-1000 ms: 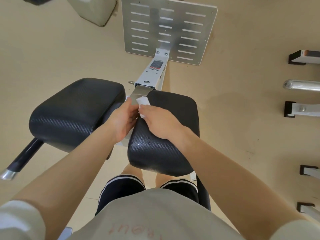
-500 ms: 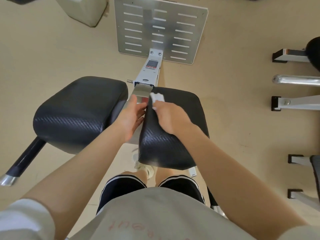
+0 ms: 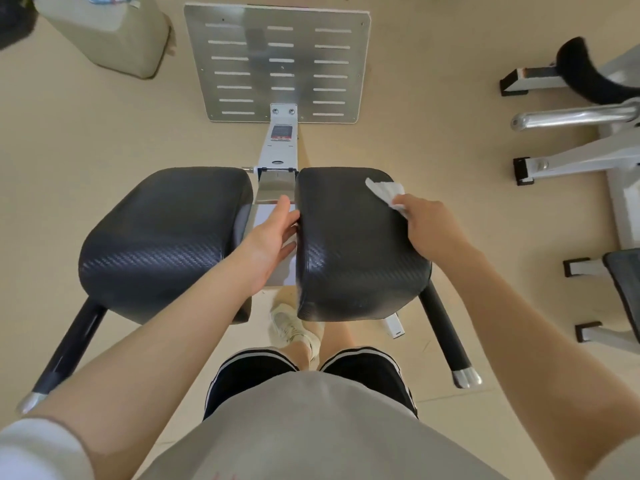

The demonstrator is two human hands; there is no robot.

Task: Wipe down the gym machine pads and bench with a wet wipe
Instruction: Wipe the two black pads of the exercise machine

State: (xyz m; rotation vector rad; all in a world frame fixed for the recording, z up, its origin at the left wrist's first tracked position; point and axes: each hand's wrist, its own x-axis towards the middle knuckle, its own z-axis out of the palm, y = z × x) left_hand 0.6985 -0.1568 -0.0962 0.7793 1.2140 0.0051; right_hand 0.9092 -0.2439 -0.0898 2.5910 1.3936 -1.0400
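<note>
The wipe (image 3: pixel 384 192) was pinched by the right hand (image 3: pixel 433 226) at the right pad's (image 3: pixel 349 244) far corner for wiping; its inner edge was steadied by the spread left hand (image 3: pixel 273 237).

Bright even light, soft shadows, sharp focus, wide-angle edge bending

wet wipe (image 3: pixel 385 192): white, crumpled, lying on the far right corner of the right pad.
right pad (image 3: pixel 349 244): black, textured, shiny.
left pad (image 3: pixel 166 233): black, same texture, just beside it.
</note>
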